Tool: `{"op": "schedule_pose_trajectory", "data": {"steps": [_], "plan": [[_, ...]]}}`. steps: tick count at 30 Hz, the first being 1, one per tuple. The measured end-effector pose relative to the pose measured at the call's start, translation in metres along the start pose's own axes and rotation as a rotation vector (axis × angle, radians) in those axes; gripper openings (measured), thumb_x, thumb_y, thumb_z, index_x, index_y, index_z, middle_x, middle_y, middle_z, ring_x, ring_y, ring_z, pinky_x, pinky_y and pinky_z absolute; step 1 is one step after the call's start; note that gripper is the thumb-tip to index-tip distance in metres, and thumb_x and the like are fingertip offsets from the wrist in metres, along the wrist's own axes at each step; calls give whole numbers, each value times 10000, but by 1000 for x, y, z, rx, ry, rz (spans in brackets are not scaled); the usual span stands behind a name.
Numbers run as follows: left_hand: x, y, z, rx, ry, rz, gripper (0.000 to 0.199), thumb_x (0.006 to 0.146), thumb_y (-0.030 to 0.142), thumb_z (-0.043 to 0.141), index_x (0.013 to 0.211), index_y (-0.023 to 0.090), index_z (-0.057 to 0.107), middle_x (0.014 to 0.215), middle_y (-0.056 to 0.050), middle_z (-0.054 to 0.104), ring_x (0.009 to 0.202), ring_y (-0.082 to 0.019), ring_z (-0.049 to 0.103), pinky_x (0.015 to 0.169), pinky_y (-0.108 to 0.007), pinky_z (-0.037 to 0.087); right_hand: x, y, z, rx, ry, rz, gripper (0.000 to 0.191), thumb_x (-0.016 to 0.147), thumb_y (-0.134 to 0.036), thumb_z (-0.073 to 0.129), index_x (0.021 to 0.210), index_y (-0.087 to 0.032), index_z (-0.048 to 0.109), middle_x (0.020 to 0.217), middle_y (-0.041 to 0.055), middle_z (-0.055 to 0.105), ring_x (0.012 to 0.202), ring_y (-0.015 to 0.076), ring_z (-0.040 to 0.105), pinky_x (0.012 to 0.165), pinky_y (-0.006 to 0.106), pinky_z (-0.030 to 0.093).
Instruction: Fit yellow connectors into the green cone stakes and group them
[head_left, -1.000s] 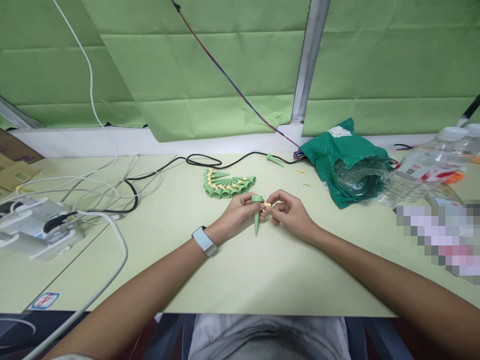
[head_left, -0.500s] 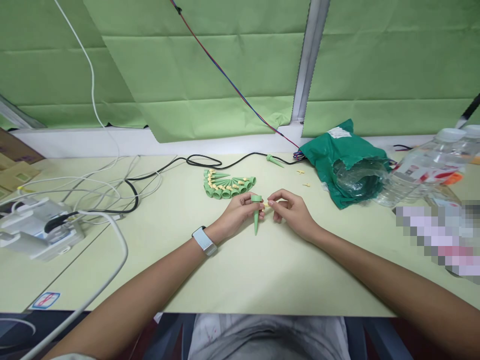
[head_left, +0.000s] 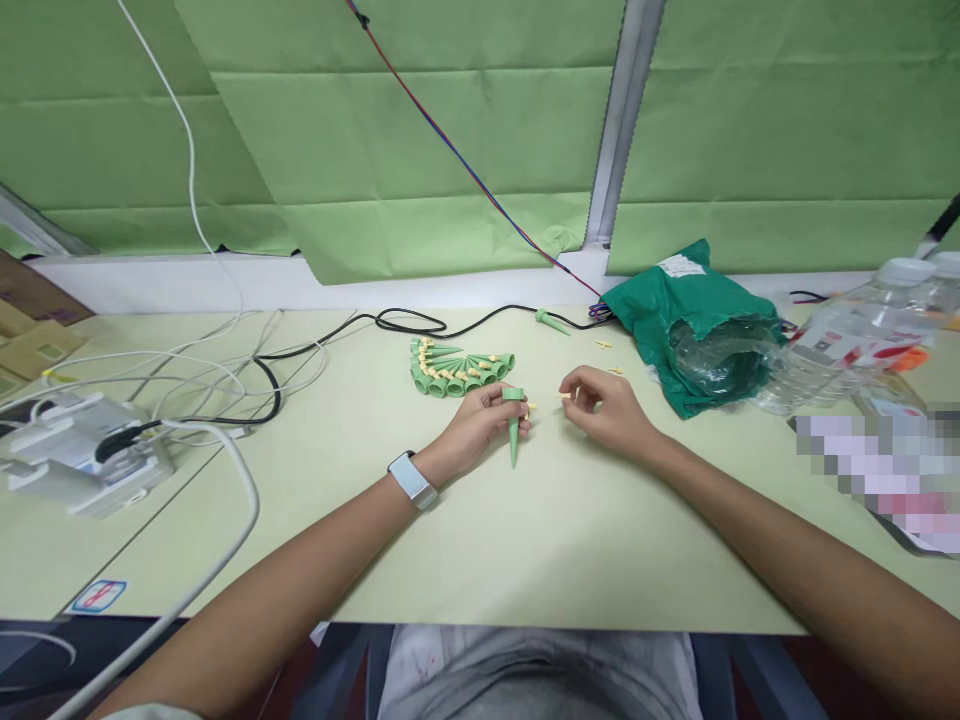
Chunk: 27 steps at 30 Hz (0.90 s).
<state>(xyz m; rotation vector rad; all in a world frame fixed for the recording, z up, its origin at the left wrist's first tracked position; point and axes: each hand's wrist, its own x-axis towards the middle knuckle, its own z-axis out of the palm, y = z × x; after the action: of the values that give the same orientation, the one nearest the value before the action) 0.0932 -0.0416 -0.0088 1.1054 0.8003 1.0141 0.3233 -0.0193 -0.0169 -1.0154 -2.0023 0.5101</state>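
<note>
Pale-green desktop is carrying a fanned row of green plastic spikes fitted with yellow pegs at far centre, just beyond the left hand. Left hand, a white-strapped smartwatch on its wrist, is clenching one tapered green plastic spike, tip pointing nearward and down. Right hand is working apart from it, on the right, fingertips pinching a thin pale-yellow peg. Loose yellow pegs are lying farther off, beside a crumpled green plastic bag. A lone green spike is lying near a black cable at the far edge.
</note>
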Motion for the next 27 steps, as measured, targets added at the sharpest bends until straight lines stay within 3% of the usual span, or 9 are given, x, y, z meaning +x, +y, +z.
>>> {"op": "schedule_pose_trajectory", "data": {"steps": [4,8,16,27], "plan": [[-2,2,1,-5,-2,-14,239,751,238,817,867,143,631,906,-44,662,713,-134,657,729,-312,532,7,31,-29,-496,-78,26,93,825,-208,590,902,-226,639,884,24,725,731,182,609,619,286,340],[-3,3,1,-4,0,-23,234,754,237,815,868,140,635,920,-49,661,720,-134,655,742,-319,528,10,48,-50,-716,-88,132,103,825,-230,584,887,-237,666,936,31,753,778,202,629,598,285,291],[-4,5,3,-15,-9,-29,233,747,225,819,825,143,615,898,-40,658,701,-123,643,730,-310,521,11,59,-59,-780,-65,274,130,817,-264,595,859,-238,715,972,45,717,777,193,616,578,285,297],[-5,7,5,0,-16,-36,218,774,218,803,837,136,611,912,-37,645,708,-117,642,733,-295,526,8,63,-51,-802,42,286,163,860,-276,587,960,-228,706,957,50,710,764,194,618,574,284,280]]}}
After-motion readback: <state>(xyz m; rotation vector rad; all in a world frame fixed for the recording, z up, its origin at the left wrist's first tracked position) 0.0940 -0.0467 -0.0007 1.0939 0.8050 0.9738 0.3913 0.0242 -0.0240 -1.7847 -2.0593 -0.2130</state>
